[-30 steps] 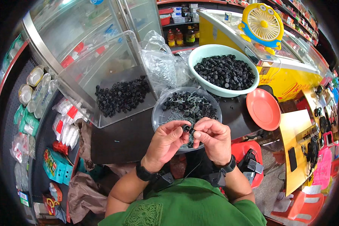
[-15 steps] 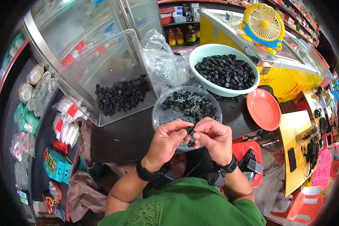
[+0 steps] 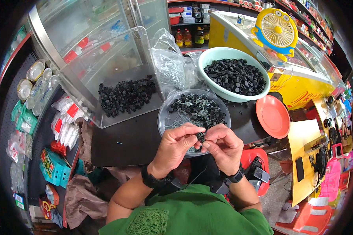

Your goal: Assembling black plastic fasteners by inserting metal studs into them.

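Observation:
My left hand (image 3: 175,145) pinches a small black plastic cap (image 3: 201,136) between thumb and fingertips, over the near side of a clear round tub. My right hand (image 3: 226,145) meets it there, its thumb and forefinger pressed together beside the cap; whatever is between them is too small to make out. Beneath both hands, the clear tub (image 3: 161,124) holds loose silver screws (image 3: 180,117) mixed with black caps. Beyond it on the right, a pale green basin (image 3: 208,83) is heaped with black caps. To the left, a clear plastic bin (image 3: 123,121) lies with more black caps (image 3: 125,96) inside.
A plastic bag of screws (image 3: 169,72) stands behind the tub. A red plate (image 3: 273,116) overhangs the dark table's (image 3: 113,150) right side. A single screw (image 3: 119,143) lies on the tabletop. A red stool (image 3: 250,156) stands below at right, and stocked shelves (image 3: 35,133) line the left.
The right fingertips have shifted slightly against the cap, and thumb and forefinger now press together lower beside it. The view has moved a little; the containers stay put.

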`<state>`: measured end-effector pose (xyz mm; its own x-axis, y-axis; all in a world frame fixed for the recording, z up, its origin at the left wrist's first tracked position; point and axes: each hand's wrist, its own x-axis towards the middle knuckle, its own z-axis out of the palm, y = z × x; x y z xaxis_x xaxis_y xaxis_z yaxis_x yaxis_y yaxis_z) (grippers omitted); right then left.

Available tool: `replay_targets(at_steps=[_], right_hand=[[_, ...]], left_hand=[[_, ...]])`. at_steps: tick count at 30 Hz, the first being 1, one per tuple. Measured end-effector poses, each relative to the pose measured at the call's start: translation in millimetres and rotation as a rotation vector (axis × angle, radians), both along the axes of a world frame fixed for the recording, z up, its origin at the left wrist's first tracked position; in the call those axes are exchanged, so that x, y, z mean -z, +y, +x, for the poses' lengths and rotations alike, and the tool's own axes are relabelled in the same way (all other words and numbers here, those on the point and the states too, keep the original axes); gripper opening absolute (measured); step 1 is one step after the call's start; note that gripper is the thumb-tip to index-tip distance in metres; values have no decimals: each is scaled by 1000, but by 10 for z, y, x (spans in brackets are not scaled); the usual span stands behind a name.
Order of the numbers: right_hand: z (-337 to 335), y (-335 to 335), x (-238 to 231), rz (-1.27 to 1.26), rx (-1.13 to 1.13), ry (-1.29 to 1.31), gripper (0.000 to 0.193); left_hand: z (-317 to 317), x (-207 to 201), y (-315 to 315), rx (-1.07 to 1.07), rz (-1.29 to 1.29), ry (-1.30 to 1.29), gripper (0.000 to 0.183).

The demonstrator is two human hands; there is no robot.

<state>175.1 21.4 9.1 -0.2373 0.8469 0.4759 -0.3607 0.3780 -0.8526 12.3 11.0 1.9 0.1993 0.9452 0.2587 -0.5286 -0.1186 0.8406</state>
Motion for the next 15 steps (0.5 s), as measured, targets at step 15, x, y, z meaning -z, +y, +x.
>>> replay_targets(at_steps=[15], right_hand=[[35,0,-42,-22,-25,-96,11]], left_hand=[[-20,24,-7,-42,44,89,24]])
